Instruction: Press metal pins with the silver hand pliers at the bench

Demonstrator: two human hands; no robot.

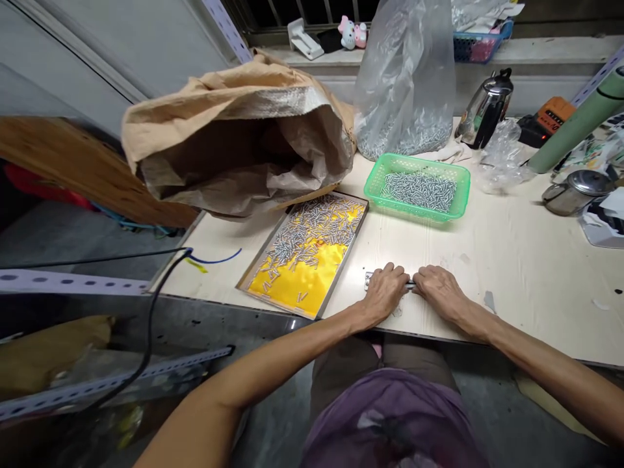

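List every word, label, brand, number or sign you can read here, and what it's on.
No text is clear enough to quote.
Orange-and-black device: dark marks on the orange face, too small and blurred to read.
Purple shirt: light and dark print, blurred; no words distinguishable.
Green basket and yellow-bottomed tray: no lettering visible.
Metal piece: no lettering visible, partly hidden by the hands holding it.

Kettle [493, 99], metal cup [568, 199], blue basket [462, 49]

A lone head-level view, forward and down over the table [536, 273].
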